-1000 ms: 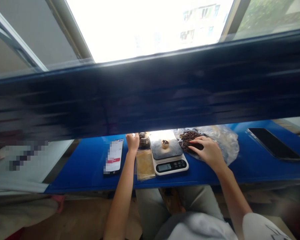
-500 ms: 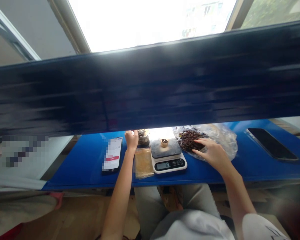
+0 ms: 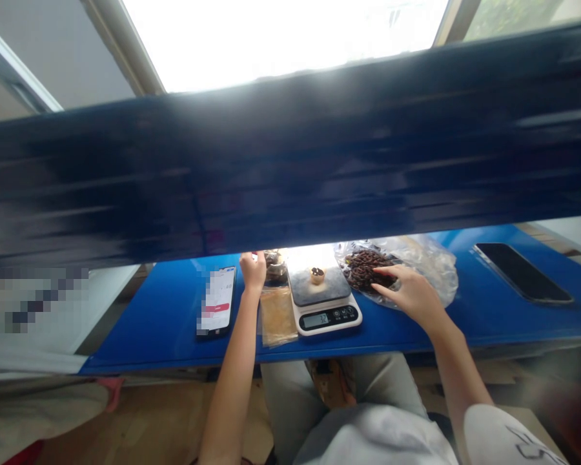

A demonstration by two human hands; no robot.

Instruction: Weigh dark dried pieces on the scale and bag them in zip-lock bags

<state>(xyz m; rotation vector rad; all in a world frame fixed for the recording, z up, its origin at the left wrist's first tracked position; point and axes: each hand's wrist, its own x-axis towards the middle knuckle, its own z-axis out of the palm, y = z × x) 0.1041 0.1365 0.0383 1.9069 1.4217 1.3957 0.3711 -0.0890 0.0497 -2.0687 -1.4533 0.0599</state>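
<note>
From my remote seat the largest thing is a window [image 3: 271, 39] along the top of the view; a dark blurred band [image 3: 290, 168] crosses below it and hides whatever lies behind; under that runs a blue table [image 3: 140, 345], and I use the scale [image 3: 324, 316] on it as my landmark; its readout shows 32, and a small cup [image 3: 317, 276] of dark beans sits on its platform, placed there, I judge, to be weighed. Right of the scale, a clear plastic bag [image 3: 430, 274] lies with a heap of beans [image 3: 363, 268] in it, within easy reach of the right hand [image 3: 414, 297]; its fingers [image 3: 385, 284] are curved and moderately spread, their tips at the beans, with nothing I can clearly call held. Left of the scale stands a jar [image 3: 275, 266], with a tan packet [image 3: 278, 316] just beside it; the left hand [image 3: 252, 271] is at the jar, its fingers [image 3: 248, 259] bunched narrowly, and I cannot tell whether they hold anything; farther left lies a phone [image 3: 216, 300], and well right of the scale lies a dark phone [image 3: 523, 273].
</note>
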